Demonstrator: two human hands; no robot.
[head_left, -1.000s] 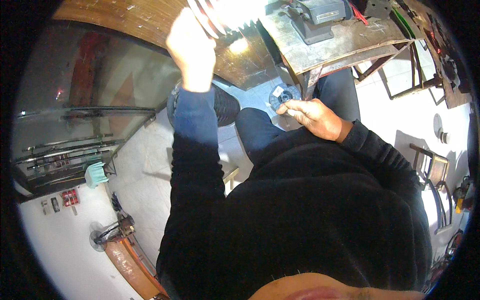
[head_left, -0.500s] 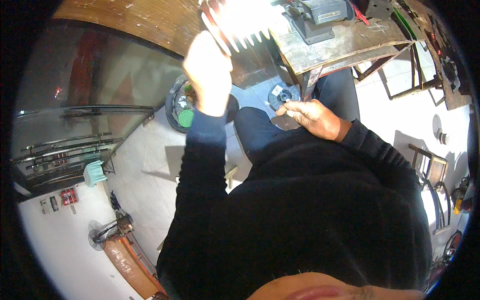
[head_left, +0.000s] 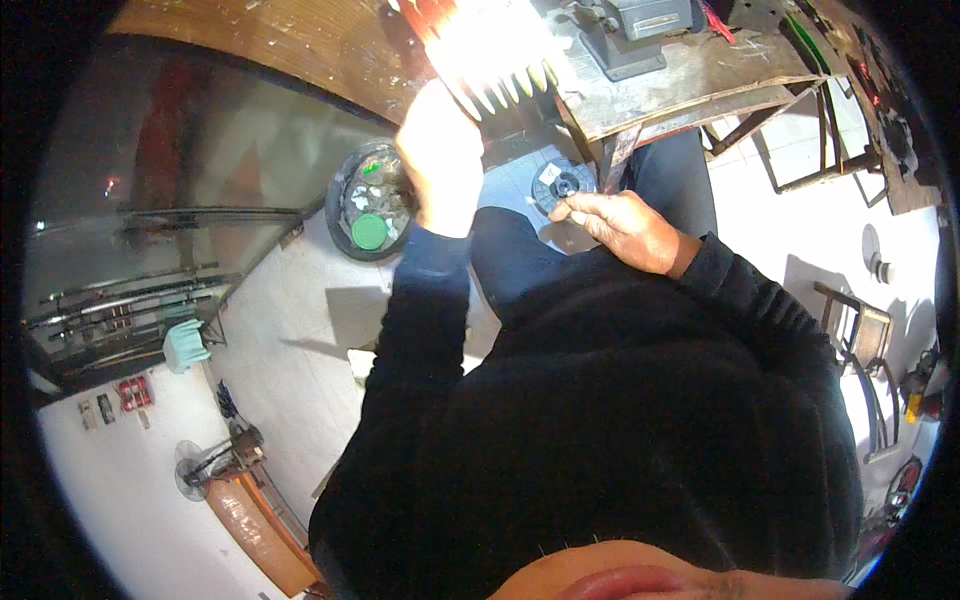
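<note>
My left hand (head_left: 440, 155) is overexposed at the upper middle, fingers curled against a glaring red-and-white shape with pale prongs (head_left: 495, 85); what it grips is lost in the glare. My right hand (head_left: 630, 232) is closed at the near edge of a grey round plastic disc (head_left: 562, 180) with a hub and a small label, thumb and finger on its rim. The disc is in front of my dark-trousered legs, below the edge of the worn workbench (head_left: 690, 62).
A wooden tabletop (head_left: 250, 50) spans the upper left. A grey machine (head_left: 635, 20) stands on the workbench. A round bin (head_left: 345, 215) with debris and a green lid (head_left: 368, 231) sits on the floor. Glass panels, metal rails, a fan (head_left: 190, 470) and chairs (head_left: 855, 330) surround me.
My left hand has moved down and to the right along with the glaring pronged shape, uncovering the bin and green lid. My right hand and the disc have barely moved.
</note>
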